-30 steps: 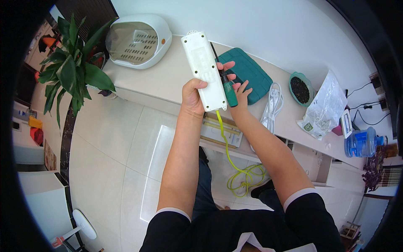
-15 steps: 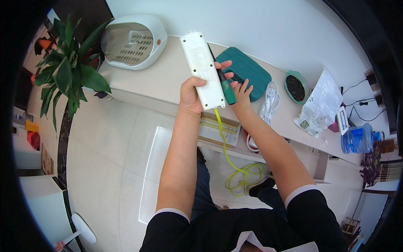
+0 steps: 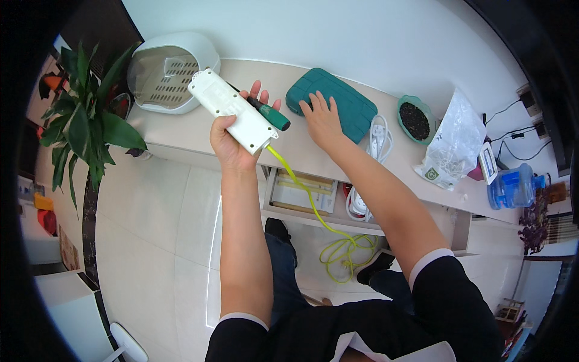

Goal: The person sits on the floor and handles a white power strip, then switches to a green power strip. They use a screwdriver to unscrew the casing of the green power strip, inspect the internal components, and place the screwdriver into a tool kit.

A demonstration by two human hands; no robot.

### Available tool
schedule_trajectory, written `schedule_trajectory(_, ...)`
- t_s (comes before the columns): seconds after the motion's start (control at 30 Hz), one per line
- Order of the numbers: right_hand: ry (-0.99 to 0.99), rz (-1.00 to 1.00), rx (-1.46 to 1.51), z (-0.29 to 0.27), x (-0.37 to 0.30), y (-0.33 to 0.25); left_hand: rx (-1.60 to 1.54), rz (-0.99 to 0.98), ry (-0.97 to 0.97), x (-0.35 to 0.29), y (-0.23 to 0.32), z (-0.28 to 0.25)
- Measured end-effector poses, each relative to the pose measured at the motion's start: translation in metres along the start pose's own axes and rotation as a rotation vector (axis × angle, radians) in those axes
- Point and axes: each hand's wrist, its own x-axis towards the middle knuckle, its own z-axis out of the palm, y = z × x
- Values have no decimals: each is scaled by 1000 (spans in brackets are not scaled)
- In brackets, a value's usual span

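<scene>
My left hand (image 3: pixel 231 145) is closed around a white power strip (image 3: pixel 232 110), its screwed underside facing up. Against the strip's far side, the same hand also keeps a green-handled screwdriver (image 3: pixel 274 117). A yellow-green cord (image 3: pixel 310 202) runs from the strip's end down to a loose coil on the floor. My right hand (image 3: pixel 324 123) lies with fingers spread on the near-left part of a teal plastic case (image 3: pixel 350 99), which appears closed on the tabletop.
A white cord bundle (image 3: pixel 379 140) lies right of the case. Beyond are a green bowl of dark grains (image 3: pixel 414 122), a plastic bag (image 3: pixel 446 148) and a blue bottle (image 3: pixel 511 188). An open drawer (image 3: pixel 301 192) juts out below. A pet litter box (image 3: pixel 175 72) and leafy plant (image 3: pixel 84 114) stand left.
My left hand has carried the power strip and screwdriver to the left and tilted them. My right hand has moved from beside the screwdriver onto the teal case.
</scene>
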Motion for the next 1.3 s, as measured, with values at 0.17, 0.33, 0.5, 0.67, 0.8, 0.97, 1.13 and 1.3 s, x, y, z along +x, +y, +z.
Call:
schedule_trajectory(0.17, -12, -103, -62, 17, 31, -8, -14, -7, 2, 2, 0, 5)
schedule_trajectory(0.33, -271, -84, -226, 25, 55, -38, 21, -35, -41, 1, 3, 3)
schedule_trajectory(0.5, -327, -57, -342, 47, 67, -51, 21, -34, -33, 1, 6, 0)
schedule_trajectory(0.67, -377, -57, -430, 51, 73, -52, 36, -27, 16, 0, 9, 2)
schedule_trajectory(0.8, -344, -46, -464, 50, 73, -51, 35, -28, 14, 1, 9, 2)
schedule_trajectory(0.97, -426, -76, -423, 42, 68, -54, 8, -49, -49, 0, 8, 1)
schedule_trajectory(1.13, -323, -163, -174, 15, 53, -38, 7, -53, -66, 0, 9, -2)
schedule_trajectory(1.3, 135, -49, 48, 0, -13, 6, -15, -56, -14, -2, 6, 4)
